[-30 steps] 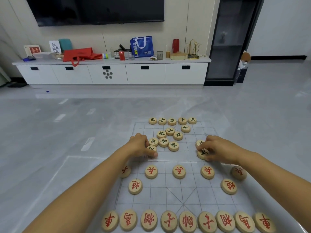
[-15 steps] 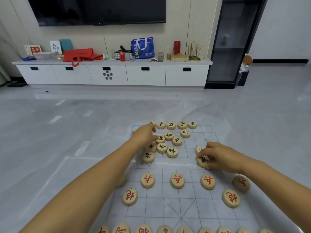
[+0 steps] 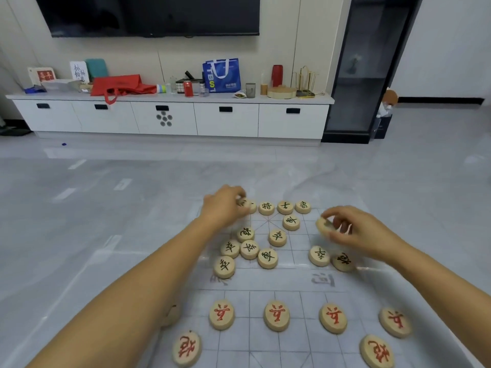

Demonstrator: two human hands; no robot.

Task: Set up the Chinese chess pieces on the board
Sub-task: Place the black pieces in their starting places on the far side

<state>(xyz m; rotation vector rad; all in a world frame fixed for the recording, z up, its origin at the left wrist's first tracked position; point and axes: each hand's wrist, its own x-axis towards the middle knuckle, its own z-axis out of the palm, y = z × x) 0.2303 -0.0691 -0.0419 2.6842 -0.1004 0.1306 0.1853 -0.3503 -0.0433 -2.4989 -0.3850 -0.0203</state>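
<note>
We fill the far row (image 3: 266, 207): our left hand (image 3: 223, 208) holds one round wooden black-lettered piece (image 3: 242, 202); our right hand (image 3: 350, 229) pinches a second piece (image 3: 322, 226), to place next.

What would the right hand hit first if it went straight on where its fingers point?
Likely the black-lettered piece just left of the held piece pinched by the right hand; height is unclear, so it might pass over.
</note>
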